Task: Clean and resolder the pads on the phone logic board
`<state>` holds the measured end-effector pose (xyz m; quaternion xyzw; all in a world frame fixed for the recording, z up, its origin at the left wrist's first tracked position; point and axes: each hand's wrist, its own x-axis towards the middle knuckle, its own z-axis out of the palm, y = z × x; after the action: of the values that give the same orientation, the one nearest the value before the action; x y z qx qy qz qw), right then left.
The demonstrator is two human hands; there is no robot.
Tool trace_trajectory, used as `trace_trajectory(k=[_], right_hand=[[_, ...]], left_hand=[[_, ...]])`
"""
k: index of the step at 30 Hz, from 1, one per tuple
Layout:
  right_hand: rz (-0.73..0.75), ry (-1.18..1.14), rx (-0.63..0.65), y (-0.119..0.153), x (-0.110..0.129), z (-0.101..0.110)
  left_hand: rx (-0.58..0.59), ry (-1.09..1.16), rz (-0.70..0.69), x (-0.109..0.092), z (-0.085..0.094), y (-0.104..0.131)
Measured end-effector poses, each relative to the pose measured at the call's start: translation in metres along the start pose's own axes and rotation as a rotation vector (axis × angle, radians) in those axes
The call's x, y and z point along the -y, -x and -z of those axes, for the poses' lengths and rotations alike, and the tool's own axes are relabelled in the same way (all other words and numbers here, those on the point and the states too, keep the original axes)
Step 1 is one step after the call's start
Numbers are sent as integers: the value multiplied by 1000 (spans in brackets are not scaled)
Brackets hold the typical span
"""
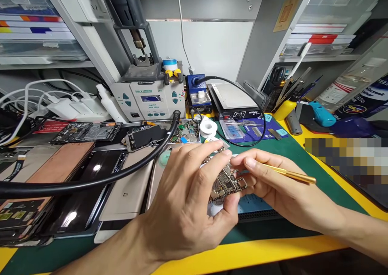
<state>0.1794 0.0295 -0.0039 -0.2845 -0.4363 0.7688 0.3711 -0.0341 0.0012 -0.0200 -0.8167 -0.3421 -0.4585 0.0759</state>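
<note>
Green mat (324, 184) — left hand (190, 192) arched, circuit board (224, 183) pinched at its three-o'clock fingertips; right hand (283, 186), curled, grips gold tool (295, 175).

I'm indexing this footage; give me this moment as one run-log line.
left hand: grips board | right hand: holds gold tool | beyond hands: white spool

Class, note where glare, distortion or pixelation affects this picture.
Head view: two bright glare spots on the black phone; head view: the shelf panels splay outward at the top, suggesting wide-angle distortion; head view: a pixelated patch hides detail at the right; head view: the circuit board looks fairly sharp.
</note>
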Motion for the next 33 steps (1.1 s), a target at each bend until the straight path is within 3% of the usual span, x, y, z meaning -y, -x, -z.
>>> trace_trajectory(k=[13, 18, 23, 29, 33], right_hand=[[10, 19, -7, -2, 2, -2], [194, 177, -138, 1, 1, -3], [433, 339, -297, 0, 10, -3], [578, 529, -432, 3, 16, 0], [714, 876, -541, 19, 6, 4]], left_hand=[[-1, -19, 12, 0, 1, -2], [20, 121, 136, -2, 8, -3], [90, 538, 503, 0, 12, -3], [205, 1588, 1048, 12, 20, -14], [246, 1921, 1263, 14, 17, -15]])
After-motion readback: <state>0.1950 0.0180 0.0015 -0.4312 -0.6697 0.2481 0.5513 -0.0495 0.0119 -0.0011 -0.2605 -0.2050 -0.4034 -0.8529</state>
